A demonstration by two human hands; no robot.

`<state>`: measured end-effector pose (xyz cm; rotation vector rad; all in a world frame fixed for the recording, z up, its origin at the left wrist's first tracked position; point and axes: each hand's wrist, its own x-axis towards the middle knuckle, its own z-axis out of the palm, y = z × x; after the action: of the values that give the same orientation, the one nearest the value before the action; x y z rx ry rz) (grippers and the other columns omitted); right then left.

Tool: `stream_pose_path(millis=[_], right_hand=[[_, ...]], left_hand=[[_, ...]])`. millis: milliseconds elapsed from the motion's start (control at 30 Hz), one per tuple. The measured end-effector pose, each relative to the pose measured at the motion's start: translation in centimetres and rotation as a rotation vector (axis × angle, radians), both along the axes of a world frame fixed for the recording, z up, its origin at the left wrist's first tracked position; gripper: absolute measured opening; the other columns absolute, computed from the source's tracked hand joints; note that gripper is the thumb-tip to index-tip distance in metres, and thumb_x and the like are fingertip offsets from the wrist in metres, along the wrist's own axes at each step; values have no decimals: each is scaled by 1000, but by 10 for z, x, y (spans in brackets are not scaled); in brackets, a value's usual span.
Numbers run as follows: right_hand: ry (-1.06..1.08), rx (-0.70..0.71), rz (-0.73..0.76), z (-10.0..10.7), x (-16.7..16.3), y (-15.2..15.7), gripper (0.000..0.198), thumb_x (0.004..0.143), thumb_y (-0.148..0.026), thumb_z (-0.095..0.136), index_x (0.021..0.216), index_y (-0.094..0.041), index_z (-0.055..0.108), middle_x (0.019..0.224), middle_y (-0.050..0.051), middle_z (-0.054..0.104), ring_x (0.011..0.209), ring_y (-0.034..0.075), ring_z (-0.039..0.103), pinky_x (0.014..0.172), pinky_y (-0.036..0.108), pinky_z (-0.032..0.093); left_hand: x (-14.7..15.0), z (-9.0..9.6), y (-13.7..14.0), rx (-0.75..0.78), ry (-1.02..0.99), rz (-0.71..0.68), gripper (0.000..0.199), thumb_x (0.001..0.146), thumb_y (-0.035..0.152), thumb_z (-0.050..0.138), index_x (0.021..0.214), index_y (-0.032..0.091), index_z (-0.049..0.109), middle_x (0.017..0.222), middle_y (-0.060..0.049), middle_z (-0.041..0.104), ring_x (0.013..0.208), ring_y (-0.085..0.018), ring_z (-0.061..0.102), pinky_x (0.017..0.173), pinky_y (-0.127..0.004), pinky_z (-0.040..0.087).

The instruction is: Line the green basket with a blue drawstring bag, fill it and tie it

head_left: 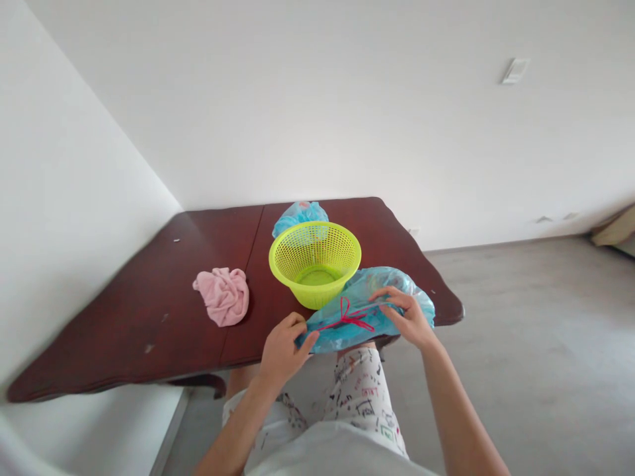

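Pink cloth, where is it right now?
The pink cloth lies bunched on the table, left of the yellow-green basket and apart from both hands.
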<state>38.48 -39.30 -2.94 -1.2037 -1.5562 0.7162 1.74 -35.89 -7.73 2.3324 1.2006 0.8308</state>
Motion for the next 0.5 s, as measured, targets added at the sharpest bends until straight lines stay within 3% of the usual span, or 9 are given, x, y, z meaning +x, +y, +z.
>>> stream_pose_path(millis=[133, 233, 300, 367, 433, 500], right_hand=[[145, -59, 4, 10, 16, -4, 58, 104, -53, 80, 58, -21, 66, 99, 9, 82, 82, 23, 65, 82, 40, 49], [238, -74, -70, 1, 23, -1, 64, 100, -61, 83, 54, -21, 62, 92, 8, 76, 77, 21, 58, 74, 39, 44], [307, -80, -117, -8, 24, 3, 61, 98, -64, 83, 57, -22, 66, 88, 7, 74, 75, 21, 57, 72, 38, 43], [359, -65, -196, -16, 24, 7, 56, 98, -68, 82, 65, -23, 73, 84, 6, 71, 76, 22, 57, 72, 37, 43], [351, -43, -278, -23, 24, 10, 56, 98, -72, 80, 70, -24, 75, 79, 4, 69, 77, 23, 58, 74, 37, 45], [308, -40, -346, -29, 22, 12, 61, 99, -77, 78, 68, -25, 70, 72, 2, 64, 73, 22, 53, 70, 36, 43]], left_hand=[[-4, 1, 0, 79, -130, 126, 38, 113, 49, 76, 85, 24, 74, 112, -6, 80, 95, -22, 76, 87, -35, 54], [-4, -1, 1, 81, -424, 252, 38, 117, 45, 69, 89, 24, 84, 121, -9, 84, 108, -25, 79, 96, -36, 58], [-1, -4, 4, -36, -742, 270, 52, 119, 53, 61, 87, 22, 87, 121, -12, 84, 109, -27, 78, 95, -37, 61], [1, -6, 7, -216, -1073, 254, 61, 117, 64, 60, 84, 20, 86, 119, -13, 82, 96, -24, 75, 81, -34, 63], [2, -5, 10, -379, -1323, 212, 53, 109, 67, 71, 87, 20, 84, 117, -11, 78, 83, -19, 69, 70, -30, 60], [0, -2, 11, -497, -1475, 168, 39, 100, 59, 80, 91, 21, 80, 110, -7, 74, 79, -17, 65, 70, -28, 59]])
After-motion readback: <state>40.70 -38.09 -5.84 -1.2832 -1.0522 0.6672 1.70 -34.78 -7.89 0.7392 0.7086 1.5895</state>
